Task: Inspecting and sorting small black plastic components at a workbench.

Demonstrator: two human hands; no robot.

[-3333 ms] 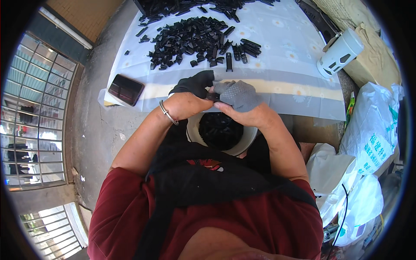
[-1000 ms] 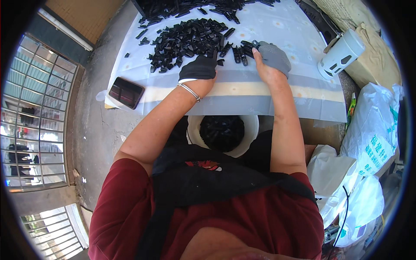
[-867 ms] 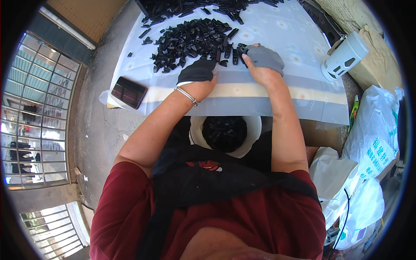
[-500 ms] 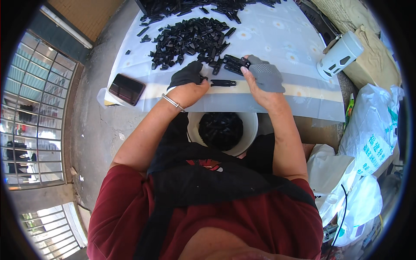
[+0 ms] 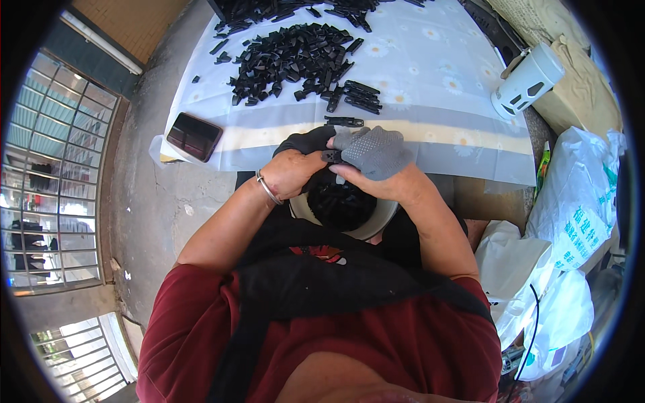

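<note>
My left hand (image 5: 298, 161), in a black fingerless glove, and my right hand (image 5: 373, 158), in a grey dotted one, meet at the table's near edge. Between them they pinch a small black plastic part (image 5: 331, 156), mostly covered by fingers. Just beyond the hands lies a single long black plastic piece (image 5: 344, 121). A few similar long pieces (image 5: 363, 97) rest side by side a little farther off. Below my hands, a white bucket (image 5: 388, 216) between my knees holds black parts (image 5: 339, 207).
A big heap of small black parts (image 5: 289, 64) covers the table's middle left, with more black pieces (image 5: 269, 10) behind. A phone (image 5: 195, 137) lies at the left edge. A white tumbler (image 5: 529, 82) stands at the right, near white plastic bags (image 5: 571, 195).
My right hand has left the row of long pieces and come back toward me and leftward to join my left hand. The left hand has moved slightly nearer and right.
</note>
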